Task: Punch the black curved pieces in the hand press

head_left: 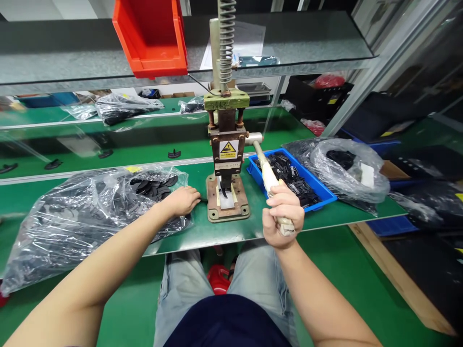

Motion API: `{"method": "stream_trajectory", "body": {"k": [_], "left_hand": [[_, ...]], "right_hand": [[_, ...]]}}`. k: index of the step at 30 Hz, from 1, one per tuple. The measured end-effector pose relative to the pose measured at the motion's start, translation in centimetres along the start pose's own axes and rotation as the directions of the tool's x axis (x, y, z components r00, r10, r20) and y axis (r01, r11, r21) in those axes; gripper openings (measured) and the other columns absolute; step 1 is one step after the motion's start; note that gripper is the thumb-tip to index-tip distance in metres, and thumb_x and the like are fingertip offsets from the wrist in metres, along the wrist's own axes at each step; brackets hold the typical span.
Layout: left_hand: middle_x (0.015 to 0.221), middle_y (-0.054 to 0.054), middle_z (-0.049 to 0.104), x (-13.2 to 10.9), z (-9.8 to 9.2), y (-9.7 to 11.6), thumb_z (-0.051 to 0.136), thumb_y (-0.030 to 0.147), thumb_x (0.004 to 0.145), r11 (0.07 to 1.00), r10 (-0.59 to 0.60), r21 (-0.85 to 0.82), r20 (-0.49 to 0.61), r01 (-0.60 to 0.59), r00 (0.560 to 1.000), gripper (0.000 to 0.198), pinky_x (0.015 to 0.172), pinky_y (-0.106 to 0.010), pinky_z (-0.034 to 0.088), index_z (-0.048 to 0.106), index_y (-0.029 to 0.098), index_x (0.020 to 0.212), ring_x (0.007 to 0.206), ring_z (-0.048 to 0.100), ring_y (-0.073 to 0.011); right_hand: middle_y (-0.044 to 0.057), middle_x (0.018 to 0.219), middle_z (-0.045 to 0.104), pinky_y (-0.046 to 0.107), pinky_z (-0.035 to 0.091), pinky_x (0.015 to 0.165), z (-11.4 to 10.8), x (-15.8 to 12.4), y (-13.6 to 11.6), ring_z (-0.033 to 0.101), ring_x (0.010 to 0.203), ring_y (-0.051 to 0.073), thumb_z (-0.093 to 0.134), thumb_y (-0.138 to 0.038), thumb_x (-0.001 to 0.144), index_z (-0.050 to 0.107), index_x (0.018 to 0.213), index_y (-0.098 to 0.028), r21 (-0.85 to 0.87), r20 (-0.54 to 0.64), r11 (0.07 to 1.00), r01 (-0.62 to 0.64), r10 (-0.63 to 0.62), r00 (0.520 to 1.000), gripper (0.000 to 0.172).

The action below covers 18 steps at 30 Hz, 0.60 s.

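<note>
A small hand press [227,144] with a tall spring stands on the green bench. My right hand [283,212] is closed around its pale lever handle [268,174], which slopes down toward me. My left hand [184,199] rests on the bench at the left edge of the press base [213,212], fingers curled and pointing at the base; whether it holds anything is hidden. A dark curved part [224,192] sits on the white pad under the ram.
A big clear plastic bag [83,212] of black curved parts lies left of the press. A blue tray [327,196] with black parts sits to the right, beside another bag [347,164]. A red bin [152,36] stands on the shelf above.
</note>
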<state>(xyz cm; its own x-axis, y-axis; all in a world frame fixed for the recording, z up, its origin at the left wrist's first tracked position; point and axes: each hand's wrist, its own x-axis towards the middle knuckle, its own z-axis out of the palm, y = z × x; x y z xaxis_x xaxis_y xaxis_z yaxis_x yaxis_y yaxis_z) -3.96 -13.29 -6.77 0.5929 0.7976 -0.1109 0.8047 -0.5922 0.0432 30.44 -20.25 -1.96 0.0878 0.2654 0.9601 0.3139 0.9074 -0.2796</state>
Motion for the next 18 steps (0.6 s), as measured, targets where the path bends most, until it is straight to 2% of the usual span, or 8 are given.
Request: {"method": "stream_trajectory", "body": {"k": [3,6,12,15,18], "left_hand": [[0.109,-0.015,0.073,0.7,0.1,0.6,0.055,0.03,0.104,0.999,-0.031,0.024,0.015,0.031,0.999,0.024,0.095,-0.041,0.054,0.075,0.019,0.108,0.104,0.071,-0.0291],[0.111,-0.013,0.072,1.0,-0.5,0.4,0.056,0.028,0.102,0.997,-0.076,-0.008,0.037,0.076,0.996,0.018,0.086,-0.038,0.054,0.071,0.02,0.108,0.098,0.072,-0.0278],[0.102,-0.01,0.072,0.5,-3.1,-1.8,0.059,0.022,0.096,0.991,-0.134,-0.005,0.009,0.134,0.991,0.011,0.08,-0.035,0.05,0.067,0.023,0.103,0.094,0.071,-0.0269],[0.102,-0.008,0.071,0.0,-3.7,-2.4,0.059,0.03,0.099,0.993,-0.113,-0.026,-0.009,0.113,0.994,0.011,0.08,-0.035,0.05,0.068,0.024,0.1,0.092,0.07,-0.0259],[0.105,-0.009,0.071,0.1,-3.0,-1.8,0.06,0.038,0.1,0.985,-0.122,-0.132,-0.06,0.113,0.991,0.016,0.084,-0.035,0.051,0.069,0.024,0.102,0.093,0.069,-0.0252]], "right_hand": [[0.0,0.101,0.069,0.066,0.058,0.117,0.0,0.0,-0.1,0.074,0.114,0.024,0.071,-0.013,0.087,0.059,0.1,-0.027,0.001,0.0,1.0,0.007,-0.007,1.0,0.023],[0.0,0.101,0.07,0.065,0.059,0.115,-0.1,0.2,-0.1,0.074,0.114,0.024,0.07,-0.012,0.086,0.059,0.1,-0.026,-0.004,0.012,1.0,0.014,-0.014,1.0,0.024],[0.0,0.1,0.07,0.064,0.06,0.114,-0.2,0.2,-0.2,0.075,0.113,0.024,0.07,-0.013,0.086,0.058,0.099,-0.026,-0.003,0.01,1.0,0.017,-0.017,1.0,0.022],[0.0,0.101,0.07,0.063,0.059,0.116,0.0,0.1,-0.1,0.074,0.114,0.023,0.07,-0.012,0.086,0.058,0.099,-0.026,0.005,-0.006,1.0,0.014,-0.014,1.0,0.023],[-0.001,0.101,0.07,0.063,0.058,0.117,0.1,-0.1,0.0,0.074,0.113,0.023,0.07,-0.012,0.086,0.058,0.099,-0.026,0.004,-0.016,1.0,0.014,-0.014,1.0,0.023]]}}
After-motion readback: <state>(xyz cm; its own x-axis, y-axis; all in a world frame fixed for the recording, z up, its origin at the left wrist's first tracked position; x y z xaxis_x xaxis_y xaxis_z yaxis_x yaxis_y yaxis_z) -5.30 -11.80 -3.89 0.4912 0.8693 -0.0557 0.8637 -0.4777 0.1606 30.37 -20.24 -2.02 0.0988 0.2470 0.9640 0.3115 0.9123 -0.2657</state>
